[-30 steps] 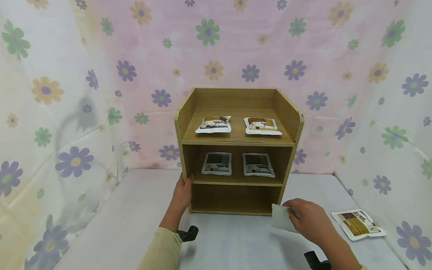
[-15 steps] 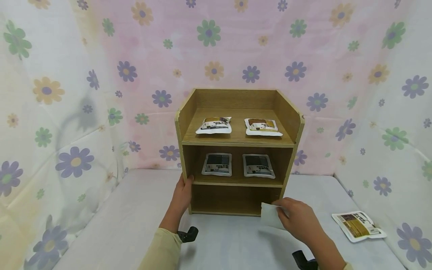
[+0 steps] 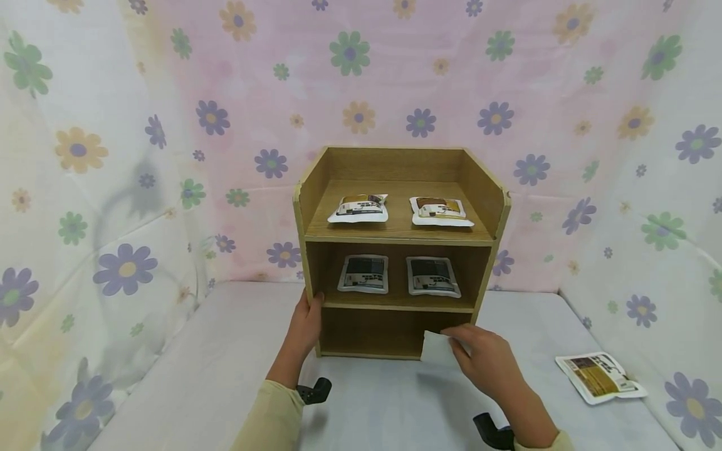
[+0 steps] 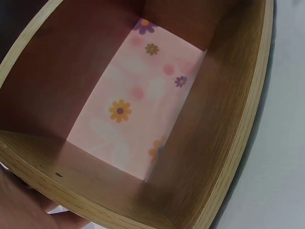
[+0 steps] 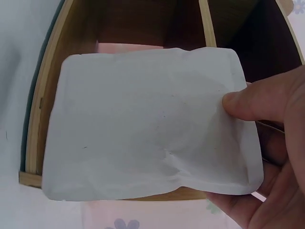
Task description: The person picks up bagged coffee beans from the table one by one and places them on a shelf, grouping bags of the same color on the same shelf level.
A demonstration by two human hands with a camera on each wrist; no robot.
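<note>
A small wooden shelf unit (image 3: 395, 164) with three levels stands on the table. My left hand (image 3: 304, 326) grips its left side panel low down, the thumb at the front edge; part of that hand (image 4: 24, 205) shows at the corner of the left wrist view. With thumb and fingers, my right hand (image 3: 487, 360) pinches one end of a flat white pouch (image 5: 147, 124), its plain side toward the right wrist camera. That pouch is in front of the bottom level's right part, overlapping the opening in the head view.
Two printed pouches (image 3: 358, 210) lie on the top level and two dark-labelled pouches (image 3: 363, 274) on the middle one. Another pouch (image 3: 600, 376) with a brown and gold label rests on the white table (image 3: 237, 351) at right. Flowered cloth (image 3: 361, 88) surrounds the table.
My right hand has moved left and slightly up with the white pouch, from beside the shelf's right corner to before the bottom opening. The left hand has stayed on the side panel.
</note>
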